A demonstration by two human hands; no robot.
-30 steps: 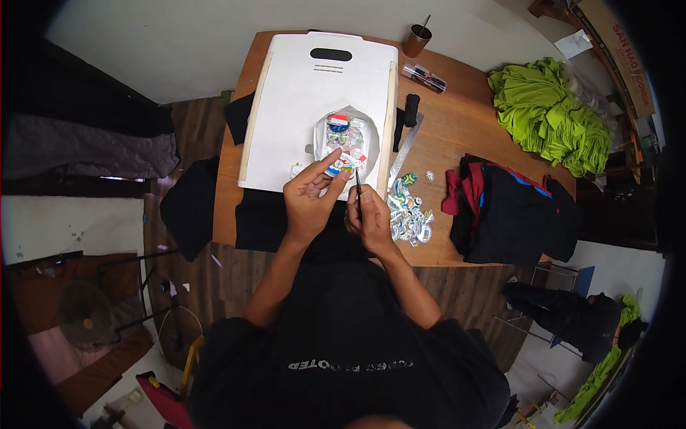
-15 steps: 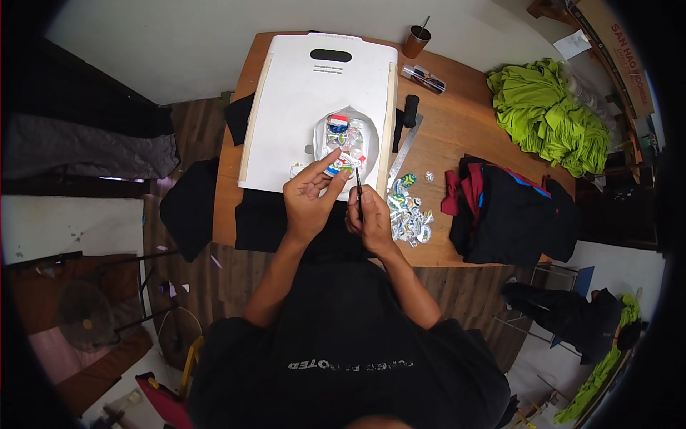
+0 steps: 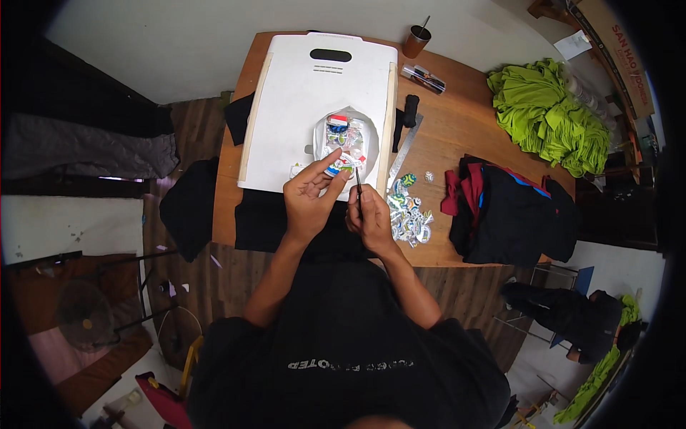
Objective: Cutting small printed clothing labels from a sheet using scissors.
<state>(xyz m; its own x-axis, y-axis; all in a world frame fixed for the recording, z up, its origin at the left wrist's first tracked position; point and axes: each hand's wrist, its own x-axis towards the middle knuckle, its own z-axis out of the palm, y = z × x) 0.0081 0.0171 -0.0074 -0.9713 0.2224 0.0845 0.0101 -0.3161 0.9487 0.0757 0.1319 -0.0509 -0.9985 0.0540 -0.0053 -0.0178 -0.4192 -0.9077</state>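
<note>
- plainly, the left hand (image 3: pixel 309 204) has its grip pinched on a small printed patch (image 3: pixel 341 166), white with red, blue and green, between thumb and fingers.
- the right hand (image 3: pixel 370 222) has its grip closed around a slim dark tool (image 3: pixel 359 187); whether its end is a blade or points is too small to tell.
- the patch lies just far and left of the right grip, over the near part of a round white hollow (image 3: pixel 373 136) in the white board (image 3: pixel 286 100).
- the tool's long axis runs near to far, its tip right beside the patch's right edge; i cannot tell whether they touch. the patch seems longer left to right, so the two axes roughly cross.
- the left hand is nearer the patch, being on it; the right is close by.
- loose cutouts (image 3: pixel 411 223) lie on the counter (image 3: pixel 457 136) right of the right hand, with a ruler (image 3: pixel 404 149) on their far side.
</note>
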